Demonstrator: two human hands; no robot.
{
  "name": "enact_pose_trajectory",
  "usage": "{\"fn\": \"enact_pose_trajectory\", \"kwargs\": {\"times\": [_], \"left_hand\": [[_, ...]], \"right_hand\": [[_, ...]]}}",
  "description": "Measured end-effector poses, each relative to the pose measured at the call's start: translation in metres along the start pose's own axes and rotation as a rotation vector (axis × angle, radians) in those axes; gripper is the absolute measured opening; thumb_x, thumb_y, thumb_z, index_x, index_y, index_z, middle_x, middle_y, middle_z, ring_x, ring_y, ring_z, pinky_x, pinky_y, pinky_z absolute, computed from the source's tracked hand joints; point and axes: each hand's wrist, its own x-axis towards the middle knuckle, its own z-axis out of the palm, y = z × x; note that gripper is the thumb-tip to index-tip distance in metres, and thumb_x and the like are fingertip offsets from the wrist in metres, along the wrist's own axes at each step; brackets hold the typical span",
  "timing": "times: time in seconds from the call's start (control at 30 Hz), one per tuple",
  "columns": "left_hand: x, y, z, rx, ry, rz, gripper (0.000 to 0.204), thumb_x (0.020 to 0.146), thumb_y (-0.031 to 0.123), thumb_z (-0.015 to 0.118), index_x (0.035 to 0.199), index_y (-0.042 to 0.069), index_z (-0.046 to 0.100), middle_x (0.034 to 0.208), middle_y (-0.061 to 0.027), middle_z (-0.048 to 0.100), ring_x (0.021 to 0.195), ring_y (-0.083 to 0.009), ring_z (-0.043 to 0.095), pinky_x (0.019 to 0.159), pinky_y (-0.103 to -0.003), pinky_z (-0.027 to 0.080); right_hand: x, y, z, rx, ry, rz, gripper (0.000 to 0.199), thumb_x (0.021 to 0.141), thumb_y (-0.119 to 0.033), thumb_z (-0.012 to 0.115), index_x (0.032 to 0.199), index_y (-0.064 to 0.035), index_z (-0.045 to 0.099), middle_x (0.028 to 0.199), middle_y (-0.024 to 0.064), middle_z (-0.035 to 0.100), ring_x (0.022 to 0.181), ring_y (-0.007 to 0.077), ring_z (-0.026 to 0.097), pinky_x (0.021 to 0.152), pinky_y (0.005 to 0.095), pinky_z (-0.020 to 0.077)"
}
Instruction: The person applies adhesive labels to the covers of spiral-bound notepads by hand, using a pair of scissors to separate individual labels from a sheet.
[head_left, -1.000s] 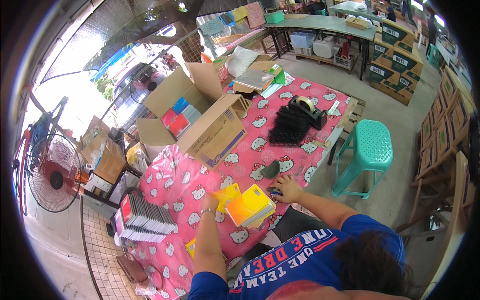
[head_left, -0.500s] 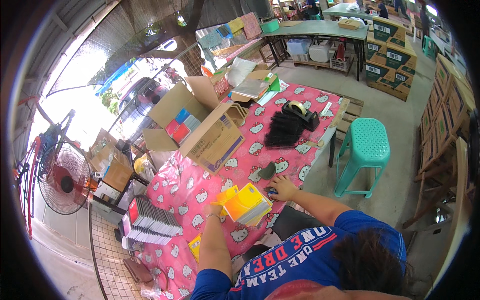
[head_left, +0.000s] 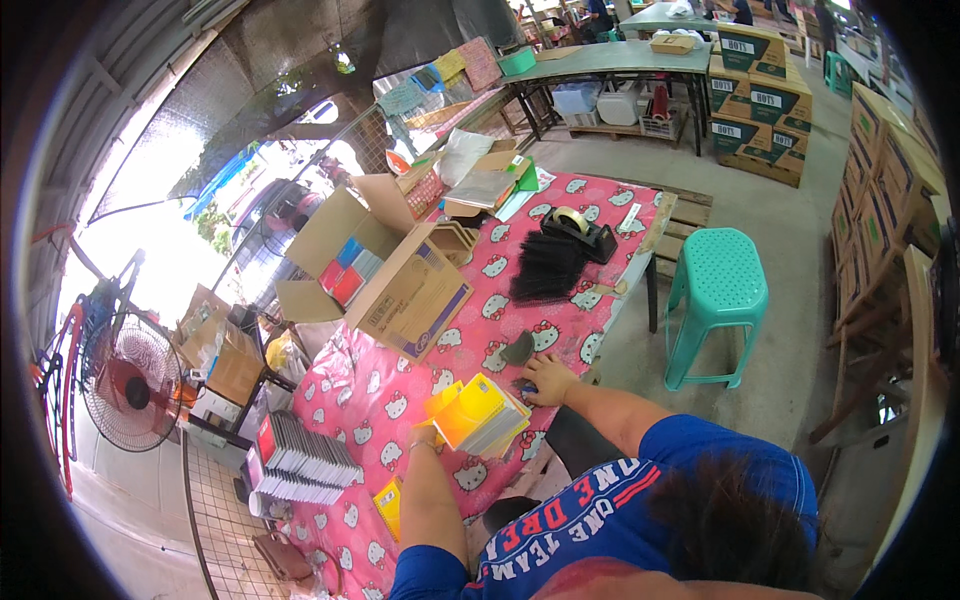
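A stack of yellow-covered notebooks (head_left: 468,412) lies near the table's front edge, with another yellow notebook (head_left: 443,397) sticking out at its left side. My left hand (head_left: 424,436) is closed at the lower left edge of that notebook, its fingertips partly hidden. To the right of the stack, my right hand (head_left: 547,380) rests low over the table with bent fingers around a small blue object (head_left: 527,388), mostly covered. A dark green curved piece (head_left: 518,348) lies just beyond this hand. A separate yellow notebook (head_left: 388,505) lies beside my left forearm.
Pink patterned cloth (head_left: 345,400) covers the table. Dark-edged books (head_left: 305,460) stand stacked at left. An open carton (head_left: 410,300) holds books. Farther right are a black brush (head_left: 545,268) and a tape dispenser (head_left: 585,232). A green stool (head_left: 718,290) stands beside the table.
The whole view has shifted slightly. My left hand has drawn a little down and away from the protruding yellow notebook's middle. My right hand stays by the blue object.
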Motion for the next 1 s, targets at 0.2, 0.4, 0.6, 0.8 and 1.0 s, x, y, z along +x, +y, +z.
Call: {"fn": "enact_pose_trajectory", "kwargs": {"times": [0.2,0.4,0.6,0.8,1.0], "left_hand": [[-0.006,0.006,-0.01,0.003,-0.035,0.004,0.037,0.081,0.023,0.065,0.111,0.001,0.066,0.108,-0.0135,0.068,0.093,-0.0275,0.068,0.08,-0.041,0.055],[-0.008,0.008,-0.015,-0.022,-0.071,0.014,0.033,0.081,0.018,0.062,0.109,0.001,0.066,0.105,-0.0144,0.068,0.092,-0.0289,0.068,0.078,-0.043,0.056],[0.006,0.013,-0.007,-0.17,-0.13,0.043,0.03,0.081,0.014,0.059,0.107,0.001,0.066,0.102,-0.0153,0.068,0.09,-0.0304,0.068,0.076,-0.045,0.057],[0.017,-0.031,-0.015,-1.157,-0.587,-0.001,0.028,0.081,0.01,0.056,0.105,0.001,0.066,0.099,-0.0162,0.068,0.088,-0.0318,0.068,0.074,-0.047,0.057],[-0.045,0.039,-0.045,-0.811,-0.233,-0.039,0.027,0.079,0.013,0.056,0.101,0.0,0.063,0.09,-0.0146,0.067,0.071,-0.0294,0.067,0.058,-0.043,0.053]], "right_hand": [[-0.002,0.0,-0.003,0.007,-0.003,0.009,0.052,0.071,-0.039,0.066,0.116,-0.0135,0.059,0.115,0.0097,0.056,0.113,0.0287,0.05,0.098,0.0443,0.0347],[-0.003,0.002,-0.004,0.008,0.064,-0.008,0.049,0.071,-0.038,0.067,0.113,-0.0135,0.06,0.113,0.0089,0.056,0.113,0.0281,0.05,0.096,0.0432,0.0365],[0.0,0.007,0.001,0.032,0.06,0.006,0.051,0.07,-0.04,0.067,0.112,-0.012,0.061,0.113,0.0099,0.057,0.114,0.0289,0.049,0.097,0.0443,0.0362],[0.011,-0.011,-0.002,0.058,-0.039,-0.014,0.055,0.068,-0.042,0.067,0.117,-0.0178,0.062,0.118,0.0091,0.056,0.116,0.0304,0.047,0.1,0.0471,0.0355],[-0.003,0.022,0.002,-0.055,0.015,0.036,0.052,0.07,-0.035,0.068,0.119,-0.0173,0.061,0.118,0.0077,0.056,0.116,0.0298,0.047,0.1,0.0463,0.0346]]}}
